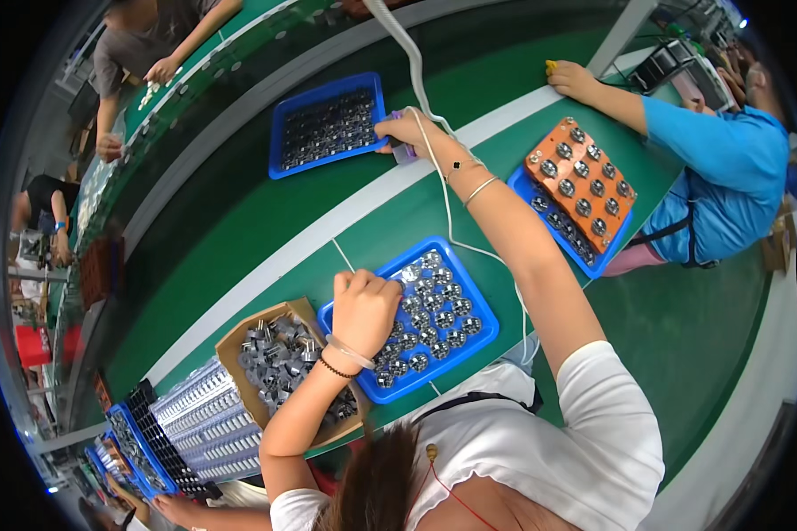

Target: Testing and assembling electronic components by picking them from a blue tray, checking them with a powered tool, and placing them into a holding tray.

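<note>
Two hands over blue trays of small metal parts.

The cardboard box (pixel 279 354) of grey parts sits leftmost; just right, the left hand (pixel 363 305), fist curled closed, rests knuckles-up on the near blue tray (pixel 478 305), what it grips hidden. Further right, the right arm stretches far forward, right hand (pixel 406 133) clasping a small purple tool (pixel 405 152) beside the far blue tray (pixel 279 133).
</note>
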A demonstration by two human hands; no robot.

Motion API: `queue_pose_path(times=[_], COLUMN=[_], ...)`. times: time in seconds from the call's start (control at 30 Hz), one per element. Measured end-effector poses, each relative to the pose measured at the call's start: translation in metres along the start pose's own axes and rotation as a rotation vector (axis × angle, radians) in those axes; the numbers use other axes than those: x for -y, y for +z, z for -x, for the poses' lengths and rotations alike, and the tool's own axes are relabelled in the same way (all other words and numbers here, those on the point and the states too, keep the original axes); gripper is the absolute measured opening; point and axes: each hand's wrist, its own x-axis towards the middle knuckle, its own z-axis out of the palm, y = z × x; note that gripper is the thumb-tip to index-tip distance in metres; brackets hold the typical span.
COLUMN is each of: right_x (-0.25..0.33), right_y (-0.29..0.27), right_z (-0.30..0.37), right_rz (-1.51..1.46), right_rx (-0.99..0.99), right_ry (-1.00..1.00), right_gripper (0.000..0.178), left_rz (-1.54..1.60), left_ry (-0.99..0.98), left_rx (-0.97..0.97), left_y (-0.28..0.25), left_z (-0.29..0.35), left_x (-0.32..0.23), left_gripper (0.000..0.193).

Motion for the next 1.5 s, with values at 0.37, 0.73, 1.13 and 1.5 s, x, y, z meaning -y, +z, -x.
queue_pose_path(times=[0.37,0.73,1.13,1.5], right_x=[-0.007,-0.032,-0.047,-0.036], right_y=[-0.039,-0.077,-0.082,-0.074], right_z=[0.079,0.179,0.205,0.239], right_rz=[-0.198,-0.069,0.220,0.266], right_rx=[-0.044,-0.213,-0.357,-0.480], right_ry=[-0.025,-0.004,-0.097,-0.205], right_gripper=[0.035,0.033,0.032,0.043], left_rz=[0.002,0.003,-0.002,0.077], left_ry=[-0.047,-0.045,-0.017,-0.008], left_rx=[0.029,0.056,-0.038,-0.123], left_y=[0.007,0.002,0.014,0.004], left_z=[-0.007,0.000,0.002,0.000], left_x=[-0.010,-0.011,-0.005,-0.001], left_gripper=[0.012,0.017,0.005,0.014])
